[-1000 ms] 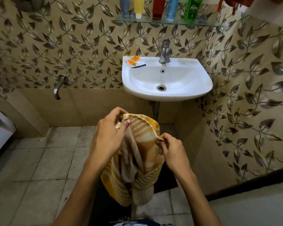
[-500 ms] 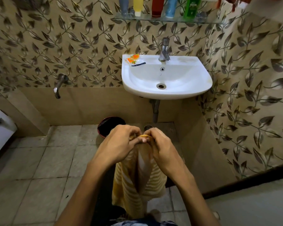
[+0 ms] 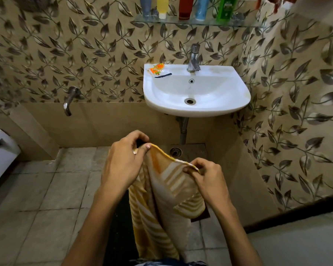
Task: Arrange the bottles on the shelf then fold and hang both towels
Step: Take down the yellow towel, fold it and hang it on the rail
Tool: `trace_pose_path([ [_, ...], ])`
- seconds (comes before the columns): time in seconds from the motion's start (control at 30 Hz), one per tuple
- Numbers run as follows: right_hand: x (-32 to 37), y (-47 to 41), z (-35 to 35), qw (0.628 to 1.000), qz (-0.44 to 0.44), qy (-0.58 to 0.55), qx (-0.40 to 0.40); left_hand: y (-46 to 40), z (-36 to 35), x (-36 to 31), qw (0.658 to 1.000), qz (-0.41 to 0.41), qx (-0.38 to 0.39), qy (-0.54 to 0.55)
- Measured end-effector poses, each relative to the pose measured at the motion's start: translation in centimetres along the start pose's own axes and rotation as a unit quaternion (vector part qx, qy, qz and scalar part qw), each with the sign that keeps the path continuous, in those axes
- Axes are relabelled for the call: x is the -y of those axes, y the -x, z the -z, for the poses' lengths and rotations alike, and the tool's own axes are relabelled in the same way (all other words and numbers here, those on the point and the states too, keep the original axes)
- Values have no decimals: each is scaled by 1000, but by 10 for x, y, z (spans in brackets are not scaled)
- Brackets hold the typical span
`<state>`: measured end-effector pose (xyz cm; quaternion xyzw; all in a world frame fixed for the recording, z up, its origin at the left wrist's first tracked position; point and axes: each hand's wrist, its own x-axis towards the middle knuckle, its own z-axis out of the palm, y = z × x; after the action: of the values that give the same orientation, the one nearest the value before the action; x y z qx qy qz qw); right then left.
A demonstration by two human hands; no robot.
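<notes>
Evidently towel (image 3: pixel 167 191) between both hands' grips — hanging.

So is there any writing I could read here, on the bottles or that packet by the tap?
Green bottle on the glass shelf: has a printed label, too blurred to read.
Orange sachet on the sink rim: printed lettering, too small to read.
Other bottles: no legible text.

The bottles (image 3: pixel 186 6) lose their tops to the upper edge — the towel's (image 3: pixel 161 208) lower end too.
</notes>
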<state>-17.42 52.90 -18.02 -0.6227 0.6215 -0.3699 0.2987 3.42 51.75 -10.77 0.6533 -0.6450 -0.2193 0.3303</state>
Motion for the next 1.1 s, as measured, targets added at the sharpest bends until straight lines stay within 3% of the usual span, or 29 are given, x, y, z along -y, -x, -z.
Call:
trace_pose_path([
  [0.17, 17, 1, -7, 996, 63, 6, 61, 4, -22, 1, 968, -29, 249, -21],
  [0.23, 24, 1, -8, 995, 74, -11, 72, 6, -34, 1, 958, -55, 276, -47],
  [0.33, 27, 1, -9, 994, 75, -26, 74, 4, -38, 0, 967, -78, 230, -82],
  [0.53, 20, 1, -10, 997, 82, 12, 8, 2, -30, -1, 985, -91, 139, -36],
  [0.67, 6, 0, -7, 997, -29, 72, -29, 1, -18, -5, 997, -78, 24, 2],
  [0.77, -2, -1, 0, 992, -90, 88, -10, -1, -15, -3, 998, -46, -28, 12],
  [0.9, 12, 0, 4, 996, -44, 64, 30, -1, -20, 4, 999, 19, 7, 35],
  [1.1, 36, 4, -8, 997, -15, -29, 69, 6, -38, -1, 990, 18, 116, 73],
])
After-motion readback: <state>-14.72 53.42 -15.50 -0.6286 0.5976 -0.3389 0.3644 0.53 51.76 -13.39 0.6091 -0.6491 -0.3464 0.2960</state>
